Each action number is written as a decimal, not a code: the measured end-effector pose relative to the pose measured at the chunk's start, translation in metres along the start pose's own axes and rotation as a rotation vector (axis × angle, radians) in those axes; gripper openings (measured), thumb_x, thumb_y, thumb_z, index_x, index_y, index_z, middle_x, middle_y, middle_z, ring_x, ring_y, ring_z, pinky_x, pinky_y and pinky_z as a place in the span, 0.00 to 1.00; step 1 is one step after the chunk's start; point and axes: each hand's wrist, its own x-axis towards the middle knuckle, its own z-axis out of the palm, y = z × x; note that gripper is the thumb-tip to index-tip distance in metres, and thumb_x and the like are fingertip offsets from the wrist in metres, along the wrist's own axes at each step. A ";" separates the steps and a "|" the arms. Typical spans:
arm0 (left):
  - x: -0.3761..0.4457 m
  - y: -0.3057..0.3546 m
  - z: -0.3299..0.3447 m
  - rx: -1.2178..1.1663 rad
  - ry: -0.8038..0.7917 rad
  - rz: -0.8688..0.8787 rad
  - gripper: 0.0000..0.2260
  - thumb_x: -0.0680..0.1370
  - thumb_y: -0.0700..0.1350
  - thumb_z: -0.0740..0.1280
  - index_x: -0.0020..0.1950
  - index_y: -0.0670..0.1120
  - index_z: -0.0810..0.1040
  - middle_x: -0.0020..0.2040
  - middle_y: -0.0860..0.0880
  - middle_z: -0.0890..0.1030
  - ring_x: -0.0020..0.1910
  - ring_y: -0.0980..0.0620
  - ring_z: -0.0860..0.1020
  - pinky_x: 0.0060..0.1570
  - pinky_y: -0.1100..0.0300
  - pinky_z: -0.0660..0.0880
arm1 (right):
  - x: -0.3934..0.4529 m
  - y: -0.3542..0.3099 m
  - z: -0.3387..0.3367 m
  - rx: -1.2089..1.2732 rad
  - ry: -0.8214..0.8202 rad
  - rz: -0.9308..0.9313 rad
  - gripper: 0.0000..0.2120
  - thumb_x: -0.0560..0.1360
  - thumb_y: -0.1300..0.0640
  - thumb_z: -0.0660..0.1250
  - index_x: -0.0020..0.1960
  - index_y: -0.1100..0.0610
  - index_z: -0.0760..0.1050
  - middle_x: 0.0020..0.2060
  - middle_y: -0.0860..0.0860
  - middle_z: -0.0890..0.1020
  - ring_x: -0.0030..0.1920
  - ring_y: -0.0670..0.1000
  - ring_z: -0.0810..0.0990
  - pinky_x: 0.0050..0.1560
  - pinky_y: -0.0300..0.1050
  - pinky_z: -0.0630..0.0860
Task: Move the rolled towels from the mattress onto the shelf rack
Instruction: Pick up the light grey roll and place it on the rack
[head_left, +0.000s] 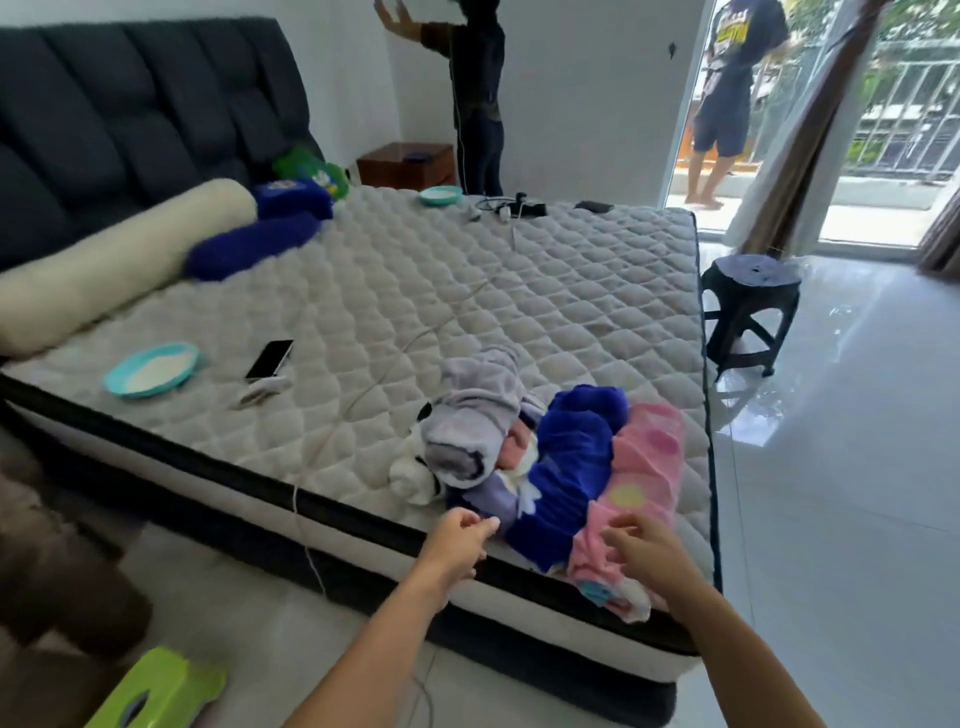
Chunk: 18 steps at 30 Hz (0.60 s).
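Lower centre of the frame, three rolled towels lie bunched at the mattress (467, 291) corner: a grey towel (475, 415), a blue towel (566, 467) and a pink towel (639, 483). Both forearms reach toward them. Left hand (460, 540), fingers loosely curled, holds nothing; right hand (649, 545), half open, hovers over the pink roll's near end.

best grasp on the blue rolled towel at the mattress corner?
Wrap the middle of the blue plush rolled towel from above. It lies lengthwise toward the camera, wedged between the pink rolled towel and grey rolled towel; only its top and near end are free.
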 end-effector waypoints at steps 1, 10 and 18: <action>0.013 0.005 0.000 -0.060 0.020 -0.042 0.11 0.78 0.50 0.64 0.53 0.43 0.73 0.46 0.46 0.77 0.43 0.50 0.75 0.41 0.57 0.71 | 0.014 -0.007 0.000 0.012 -0.004 -0.003 0.05 0.78 0.57 0.66 0.52 0.59 0.75 0.41 0.55 0.80 0.41 0.53 0.79 0.42 0.46 0.77; 0.133 0.060 -0.056 -0.576 0.248 -0.171 0.20 0.75 0.49 0.70 0.65 0.43 0.73 0.62 0.46 0.75 0.55 0.43 0.74 0.60 0.46 0.74 | 0.152 -0.093 0.051 0.110 -0.071 0.043 0.15 0.73 0.45 0.70 0.50 0.55 0.75 0.36 0.51 0.76 0.33 0.48 0.73 0.34 0.43 0.70; 0.192 0.077 -0.061 -0.588 0.133 -0.323 0.48 0.54 0.63 0.79 0.68 0.41 0.72 0.60 0.41 0.80 0.56 0.40 0.80 0.56 0.41 0.78 | 0.263 -0.155 0.075 0.128 -0.068 0.100 0.27 0.74 0.41 0.66 0.59 0.65 0.75 0.46 0.55 0.79 0.42 0.51 0.76 0.44 0.47 0.76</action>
